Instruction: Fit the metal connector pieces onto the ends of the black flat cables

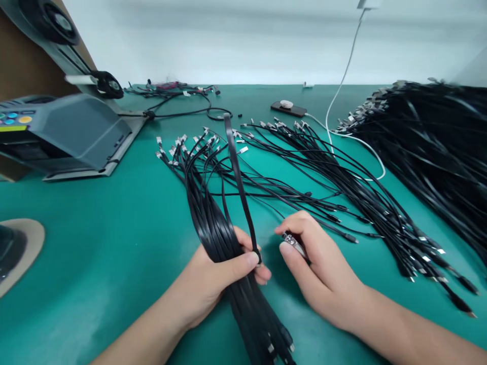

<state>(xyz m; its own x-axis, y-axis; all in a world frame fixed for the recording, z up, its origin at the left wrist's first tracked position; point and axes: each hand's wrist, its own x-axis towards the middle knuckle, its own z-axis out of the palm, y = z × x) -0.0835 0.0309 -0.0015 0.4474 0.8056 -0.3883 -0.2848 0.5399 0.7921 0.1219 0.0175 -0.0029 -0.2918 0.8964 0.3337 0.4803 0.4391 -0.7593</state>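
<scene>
My left hand (pixel 209 281) is wrapped round a thick bundle of black cables (pixel 211 223), with small connectors at both ends. A black cable tie (pixel 239 177) encircles the bundle, and its long free tail stands up and away from me. The left thumb presses beside the tie's head. Just right of the bundle, my right hand (pixel 327 268) grips a small silver nail clipper (pixel 294 245) between thumb and fingers, its jaw end pointing toward the tie without touching it. Part of the clipper is hidden in the palm.
Loose black cables (pixel 335 177) lie beyond my right hand. A large cable pile (pixel 437 126) fills the far right. At the back are a phone (pixel 297 110) with a white cord (pixel 348 61) and tangled leads (pixel 171 94). A grey machine (pixel 83 132) stands left on the green table (pixel 114 243).
</scene>
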